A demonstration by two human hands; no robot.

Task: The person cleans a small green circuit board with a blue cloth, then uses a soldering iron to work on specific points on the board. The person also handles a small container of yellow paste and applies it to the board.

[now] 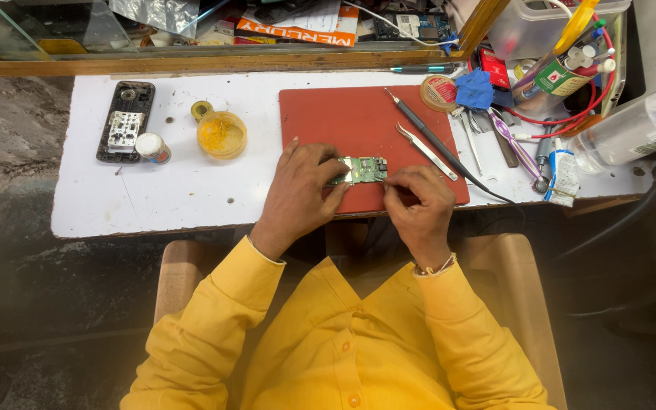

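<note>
Opened phone body (124,121) and yellow flux pot (222,135) lie left on white bench (191,190). Left hand (298,193) fingers closed on circuit board (364,170), at red mat's (335,114) near edge. Right hand (419,205) pinches board's right end. Keep board flat, grip edges only. Tweezers (425,150) right.

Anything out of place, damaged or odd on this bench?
The black phone at the table's left lies opened, its insides exposed, with a small white jar standing against it. Tools at the right lie jumbled. Both hands hold a small green circuit board on the red mat.
</note>
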